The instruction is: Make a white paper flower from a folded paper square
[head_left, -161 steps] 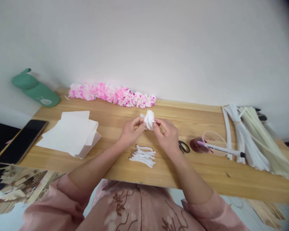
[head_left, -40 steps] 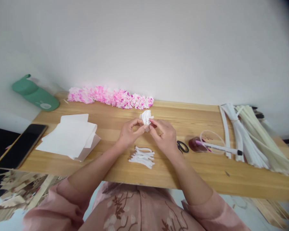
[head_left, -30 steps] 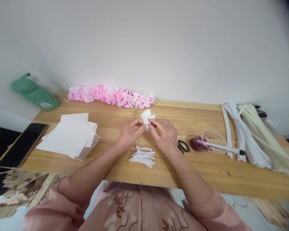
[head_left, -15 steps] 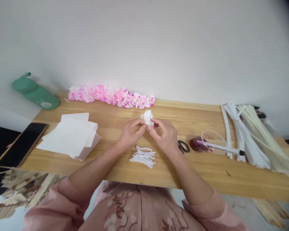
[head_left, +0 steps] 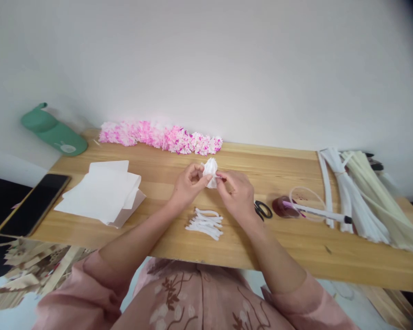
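Above the middle of the table, my left hand [head_left: 190, 182] pinches a gathered bunch of white paper [head_left: 210, 167], its pleated top puffed upward. My right hand [head_left: 237, 189] is closed at the bunch's right side, thumb and forefinger together on what looks like a thin white strip end at its waist. The fingers partly cover the lower part of the bunch. Below both hands, a small pile of short white fuzzy strips [head_left: 204, 224] lies on the wood. Black-handled scissors [head_left: 263, 210] rest beside my right wrist, their blades hidden by it.
Pink-and-white ruffled flowers [head_left: 158, 135] line the wall. On the left are white paper sheets [head_left: 101, 195], a phone [head_left: 34, 206] and a green bottle [head_left: 57, 133]. Rightward stand a cup of dark red liquid [head_left: 281, 206] with a pen [head_left: 316, 212] across it, and bundled white strips [head_left: 358, 197].
The white bunch has turned upright, showing its pleated side. My right fingertips have shifted slightly along its side, while my left hand keeps its hold.
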Demonstrator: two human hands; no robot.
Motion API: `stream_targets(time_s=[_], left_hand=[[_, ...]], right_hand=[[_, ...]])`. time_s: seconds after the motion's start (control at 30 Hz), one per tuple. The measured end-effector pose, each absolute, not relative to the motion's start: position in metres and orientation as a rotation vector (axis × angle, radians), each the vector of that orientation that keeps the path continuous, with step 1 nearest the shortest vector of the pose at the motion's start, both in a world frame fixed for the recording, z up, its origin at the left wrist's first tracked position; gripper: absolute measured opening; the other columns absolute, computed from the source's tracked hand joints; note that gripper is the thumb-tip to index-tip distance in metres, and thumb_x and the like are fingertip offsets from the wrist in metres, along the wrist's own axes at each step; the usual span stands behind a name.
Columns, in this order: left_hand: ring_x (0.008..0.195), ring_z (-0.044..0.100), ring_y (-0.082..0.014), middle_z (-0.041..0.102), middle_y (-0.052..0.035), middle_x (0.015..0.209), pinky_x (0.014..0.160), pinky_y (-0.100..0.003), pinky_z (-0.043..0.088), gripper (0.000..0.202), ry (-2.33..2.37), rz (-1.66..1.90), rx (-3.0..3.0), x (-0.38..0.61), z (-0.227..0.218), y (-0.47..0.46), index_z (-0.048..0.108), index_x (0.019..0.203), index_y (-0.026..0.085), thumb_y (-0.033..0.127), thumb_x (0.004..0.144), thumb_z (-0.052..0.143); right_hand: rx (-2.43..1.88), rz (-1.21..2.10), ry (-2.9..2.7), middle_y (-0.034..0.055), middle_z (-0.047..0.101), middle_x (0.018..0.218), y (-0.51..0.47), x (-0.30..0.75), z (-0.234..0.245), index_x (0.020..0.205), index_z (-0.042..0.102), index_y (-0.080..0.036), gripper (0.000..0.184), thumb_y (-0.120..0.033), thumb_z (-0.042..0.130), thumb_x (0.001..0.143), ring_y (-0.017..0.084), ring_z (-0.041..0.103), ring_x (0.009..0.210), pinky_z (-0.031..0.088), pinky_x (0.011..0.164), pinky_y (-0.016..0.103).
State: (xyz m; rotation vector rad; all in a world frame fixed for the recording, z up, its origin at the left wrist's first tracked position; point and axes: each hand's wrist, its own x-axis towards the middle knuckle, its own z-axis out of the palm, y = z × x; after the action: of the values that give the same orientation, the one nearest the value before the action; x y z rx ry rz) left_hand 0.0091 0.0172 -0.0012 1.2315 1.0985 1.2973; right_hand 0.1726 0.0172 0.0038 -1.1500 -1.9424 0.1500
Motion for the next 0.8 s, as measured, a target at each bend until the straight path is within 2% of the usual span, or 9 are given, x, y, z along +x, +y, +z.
stream_targets(time_s=[0.13,0.33,0.63,0.8], left_hand=[[0.067,0.055,-0.0099,0.059,0.0017,0.073,0.067,-0.022,0.045,0.022,1.095,1.314,1.219,0.008,-0.005,0.019,0.054,0.075,0.017,0.035,0.081,0.064],[0.075,0.061,-0.0132,0.068,-0.0006,0.078,0.073,-0.024,0.046,0.013,1.277,1.355,1.466,0.008,0.001,0.013,0.062,0.077,0.017,0.029,0.083,0.063],[0.083,0.065,-0.0200,0.073,-0.0054,0.085,0.078,-0.032,0.046,0.014,1.344,1.260,2.148,0.008,0.003,0.006,0.068,0.082,0.021,0.027,0.089,0.057],[0.083,0.065,-0.0207,0.073,-0.0058,0.083,0.080,-0.033,0.046,0.015,1.328,1.240,2.193,0.009,0.002,0.005,0.067,0.080,0.021,0.026,0.089,0.056]], right_hand=[[-1.145,0.221,-1.929,0.0045,0.076,0.091,0.017,0.173,0.005,0.095,0.071,-0.024,0.017,-0.026,0.054,0.091,0.022,0.069,0.085,0.049,0.082,0.038],[-1.228,0.565,-1.671,0.0031,0.076,0.091,0.017,0.177,0.016,0.095,0.071,-0.023,0.022,-0.036,0.054,0.092,0.020,0.069,0.084,0.053,0.077,0.033],[-1.169,0.451,-1.729,0.0024,0.071,0.082,0.019,0.180,0.017,0.095,0.069,-0.021,0.019,-0.035,0.057,0.090,0.017,0.063,0.075,0.051,0.075,0.032],[-1.221,0.493,-1.660,0.0021,0.072,0.081,0.019,0.179,0.018,0.088,0.071,-0.022,0.018,-0.033,0.056,0.089,0.017,0.063,0.073,0.051,0.072,0.031]])
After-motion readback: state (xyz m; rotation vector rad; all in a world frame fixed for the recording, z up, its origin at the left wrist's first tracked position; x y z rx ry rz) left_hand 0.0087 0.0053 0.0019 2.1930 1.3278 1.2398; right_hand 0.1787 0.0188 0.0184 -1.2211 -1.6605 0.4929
